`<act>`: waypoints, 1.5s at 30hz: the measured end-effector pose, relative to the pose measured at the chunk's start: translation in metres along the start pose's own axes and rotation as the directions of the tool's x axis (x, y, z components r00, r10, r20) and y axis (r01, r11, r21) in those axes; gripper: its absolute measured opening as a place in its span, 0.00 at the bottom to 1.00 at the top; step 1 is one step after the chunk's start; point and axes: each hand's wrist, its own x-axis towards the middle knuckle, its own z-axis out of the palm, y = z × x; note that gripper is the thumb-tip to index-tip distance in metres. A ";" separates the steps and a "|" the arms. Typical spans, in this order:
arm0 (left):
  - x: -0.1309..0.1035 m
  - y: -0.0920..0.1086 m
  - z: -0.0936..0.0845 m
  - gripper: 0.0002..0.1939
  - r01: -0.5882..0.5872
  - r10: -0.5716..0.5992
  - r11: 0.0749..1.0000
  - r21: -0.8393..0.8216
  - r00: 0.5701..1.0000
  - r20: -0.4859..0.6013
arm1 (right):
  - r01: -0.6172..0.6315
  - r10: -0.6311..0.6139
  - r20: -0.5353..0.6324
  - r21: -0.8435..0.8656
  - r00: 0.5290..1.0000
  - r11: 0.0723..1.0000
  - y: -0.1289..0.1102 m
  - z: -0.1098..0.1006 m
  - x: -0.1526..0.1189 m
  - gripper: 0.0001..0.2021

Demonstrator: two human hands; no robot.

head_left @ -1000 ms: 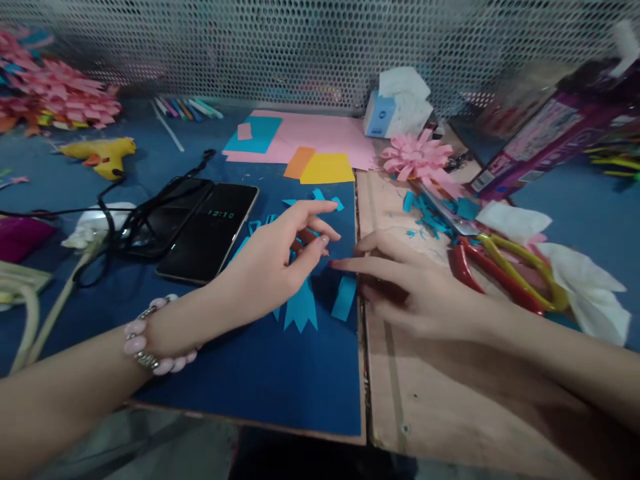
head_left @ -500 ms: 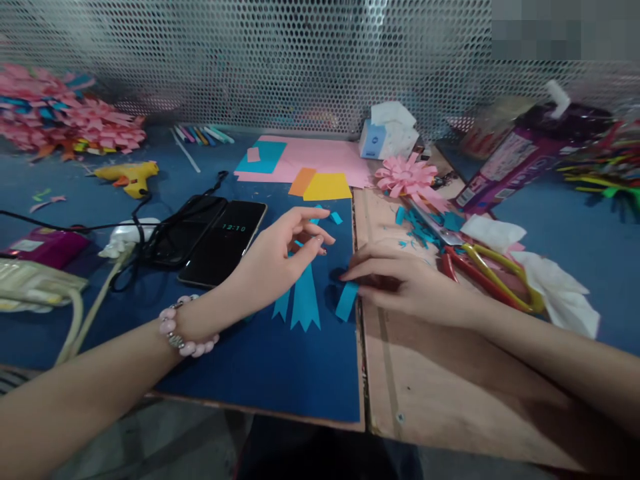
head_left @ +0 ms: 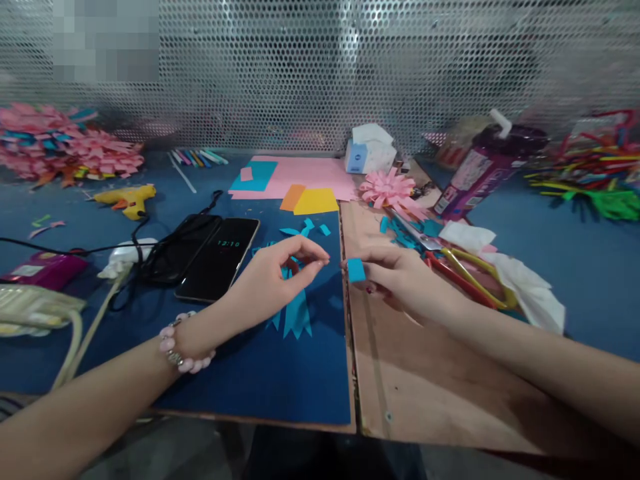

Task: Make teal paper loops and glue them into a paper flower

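Note:
My right hand (head_left: 400, 277) pinches a small blue strip of paper (head_left: 357, 269) between thumb and fingers, just above the wooden board. Facing it, a short gap away, my left hand (head_left: 285, 270) has its thumb and index fingertips drawn together, with nothing visible between them. Beneath my left hand, on the blue tabletop, lies a blue paper ribbon shape with notched tails (head_left: 299, 317); the hand covers its upper part. A tiny blue paper scrap (head_left: 325, 230) and a curled blue piece lie just beyond.
Scissors with red and yellow handles (head_left: 465, 273) lie right, beside crumpled tissues (head_left: 530, 287). Left are a phone (head_left: 220, 260), cables and a yellow glue gun (head_left: 127, 200). Behind are pink sheets (head_left: 310, 177), a tissue box (head_left: 370, 157), a pink paper flower (head_left: 387, 189) and a purple cup (head_left: 490, 167).
My right hand has raised the blue paper strip from the table edge and turned it toward my left hand. The left hand's spread fingers have closed together. The view has shifted slightly.

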 end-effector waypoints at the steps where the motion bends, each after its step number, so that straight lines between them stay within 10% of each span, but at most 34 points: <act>1: 0.000 0.001 0.001 0.05 -0.037 0.037 0.999 0.025 0.999 0.006 | -0.032 0.032 0.008 0.046 0.999 0.998 -0.001 0.002 -0.002 0.12; 7: 0.000 0.002 0.006 0.04 -0.206 0.206 0.976 0.068 0.979 0.011 | -0.066 0.061 0.042 0.121 0.997 0.990 -0.007 0.004 -0.006 0.08; 21: -0.004 0.012 0.011 0.05 -0.075 0.067 0.995 0.059 0.990 0.127 | 0.295 -0.304 -0.041 -0.150 0.952 0.944 0.007 -0.001 0.001 0.10; 38: -0.013 0.016 0.005 0.03 -0.218 0.228 0.972 0.091 0.967 -0.118 | 0.228 -0.227 -0.092 -0.007 0.969 0.974 0.017 -0.002 0.003 0.11; 45: -0.017 0.016 0.006 0.08 -0.282 0.284 0.948 -0.147 0.959 -0.007 | 0.228 -0.226 -0.098 0.009 0.969 0.974 0.016 0.000 0.002 0.09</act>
